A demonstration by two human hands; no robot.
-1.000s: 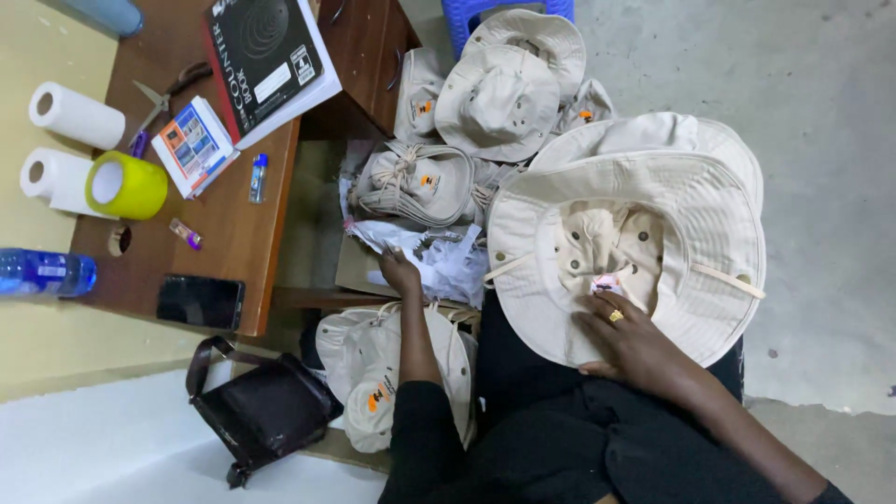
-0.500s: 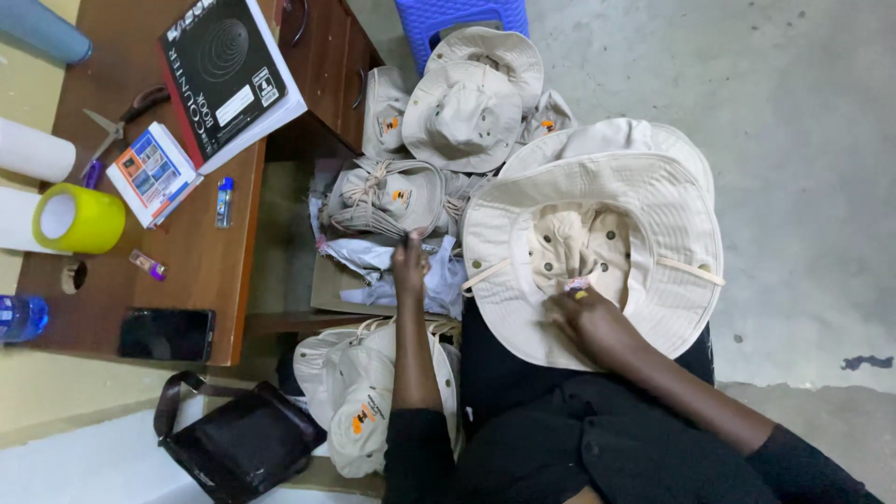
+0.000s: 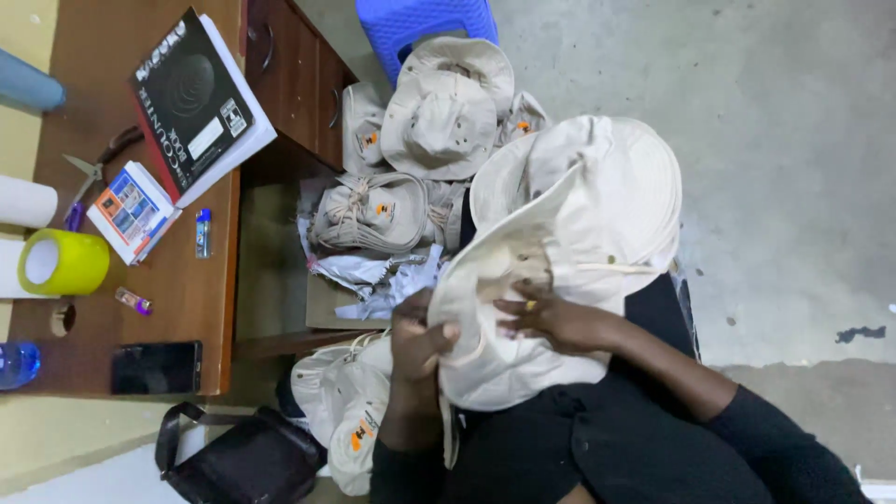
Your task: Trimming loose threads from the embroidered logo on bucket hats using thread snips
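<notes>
— Hands first: where are they, and what do they hold?

— Both are on the cream wide-brimmed hat that lies across the person's lap. The left hand has its fingers curled closed around the near edge of the brim, pinching the cloth. The right hand lies on the crown with fingers spread flat, pressing rather than clasping.

— What sits around it?

— A second cream hat lies under it. More hats are heaped just beyond, by the blue plastic stool, and a folded stack rests on crumpled paper. Another hat lies by the left knee, above a black bag. The wooden desk to the left carries a book, scissors, yellow-green tape and a phone.

— Any risks?

— I judge the brim could crease badly, since it is bent up sharply under that pinch. The hat's cord hangs loose and might snag. The heap also looks unsteady, so a nudge could tip hats onto the concrete floor.
</notes>
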